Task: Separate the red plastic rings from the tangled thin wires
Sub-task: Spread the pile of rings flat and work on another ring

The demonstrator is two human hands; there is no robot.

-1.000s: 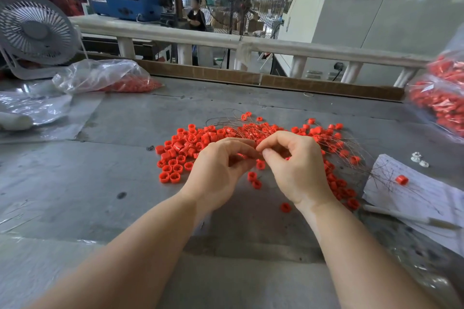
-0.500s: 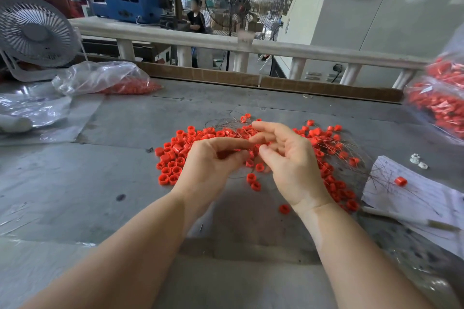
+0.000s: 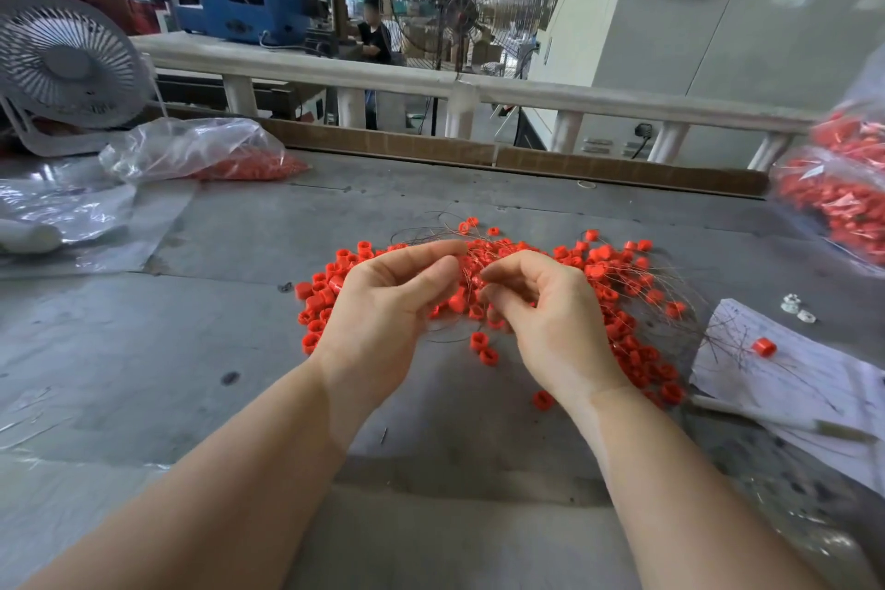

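Your grey table [image 3: 239, 350] fills the frame, the pile of red rings [image 3: 613, 283] at its centre, tangled with thin wires [image 3: 670, 292]. Your left hand [image 3: 383, 316] and right hand [image 3: 550, 326] hover over it, fingers curled, seemingly pinching wire strands between them, though blur hides the contact.

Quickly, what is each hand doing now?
Left hand: pinches the wires.
Right hand: fingers curled at the wires; grip cannot be told.
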